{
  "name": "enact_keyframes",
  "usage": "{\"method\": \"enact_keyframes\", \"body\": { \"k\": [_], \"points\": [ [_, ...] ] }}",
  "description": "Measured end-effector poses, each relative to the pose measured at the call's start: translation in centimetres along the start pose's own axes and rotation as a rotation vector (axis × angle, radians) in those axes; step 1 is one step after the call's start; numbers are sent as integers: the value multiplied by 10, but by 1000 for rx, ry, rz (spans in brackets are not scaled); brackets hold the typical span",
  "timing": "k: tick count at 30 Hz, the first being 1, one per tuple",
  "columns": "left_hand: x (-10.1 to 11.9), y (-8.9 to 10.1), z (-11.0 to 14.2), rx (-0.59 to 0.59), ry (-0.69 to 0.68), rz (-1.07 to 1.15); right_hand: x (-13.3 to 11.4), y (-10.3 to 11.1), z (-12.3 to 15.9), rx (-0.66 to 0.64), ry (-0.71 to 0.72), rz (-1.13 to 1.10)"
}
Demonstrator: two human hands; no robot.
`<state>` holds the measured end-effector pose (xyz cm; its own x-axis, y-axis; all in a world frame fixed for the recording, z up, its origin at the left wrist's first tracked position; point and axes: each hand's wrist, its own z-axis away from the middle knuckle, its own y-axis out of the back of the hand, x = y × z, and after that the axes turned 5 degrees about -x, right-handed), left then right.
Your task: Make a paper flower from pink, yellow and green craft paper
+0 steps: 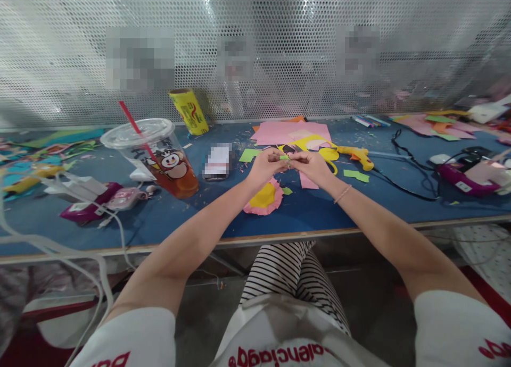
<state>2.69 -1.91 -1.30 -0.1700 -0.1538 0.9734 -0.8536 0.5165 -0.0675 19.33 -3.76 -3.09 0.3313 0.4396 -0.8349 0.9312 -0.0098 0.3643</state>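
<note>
Both of my hands meet over the middle of the blue table. My left hand (266, 167) pinches one side of a small green paper piece (284, 158), and my right hand (313, 166) pinches its other side. Just below them lies a pink and yellow paper flower (263, 198), a small green scrap touching its right edge. Behind my hands are pink paper sheets (293, 132) and yellow paper (309, 142). A yellow glue gun (355, 155) rests right of my right hand, near another green paper piece (356, 175).
To the left stand a lidded drink cup (167, 167) with a red straw and a yellow cardboard tube (189, 111). A phone (217, 161) lies between cup and hands. Several markers (370, 121) are at the back right. A black cord (407, 189) loops across the right side.
</note>
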Motion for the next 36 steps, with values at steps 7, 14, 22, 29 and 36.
{"method": "enact_keyframes", "body": {
  "k": [7, 14, 22, 29, 36],
  "points": [
    [-1, 1, 0, -9, 17, 12, -4, 3, 1, 6, 29, 99],
    [-3, 6, -3, -6, -57, -185, -6, 3, 1, 19, 80, 242],
    [-3, 7, -5, -25, -162, -305, -6, 3, 1, 31, 105, 251],
    [-2, 6, -4, -11, -168, -301, -5, 2, 0, 20, 27, 53],
    [-2, 4, -3, -12, -138, -230, -3, 2, -2, 38, 9, 42]
  ]
}}
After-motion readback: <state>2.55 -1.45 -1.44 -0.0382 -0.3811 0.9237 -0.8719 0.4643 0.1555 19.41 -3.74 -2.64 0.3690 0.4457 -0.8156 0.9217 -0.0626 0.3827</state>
